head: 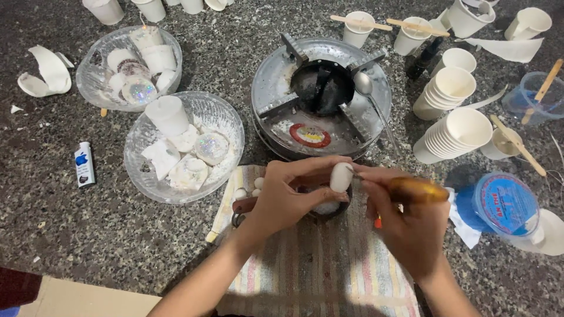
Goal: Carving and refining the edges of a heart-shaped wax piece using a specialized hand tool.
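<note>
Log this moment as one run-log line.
left hand: holds white wax piece | right hand: holds amber-handled tool at it | below: small pan on striped cloth

Bare stone counter [70, 229] is lying open at the lower left of the frame. Two glass bowls [226, 126] are crowding the left centre, the metal stove [270, 88] is blocking the middle, and stacked paper cups [452, 132] are filling the upper right.
</note>
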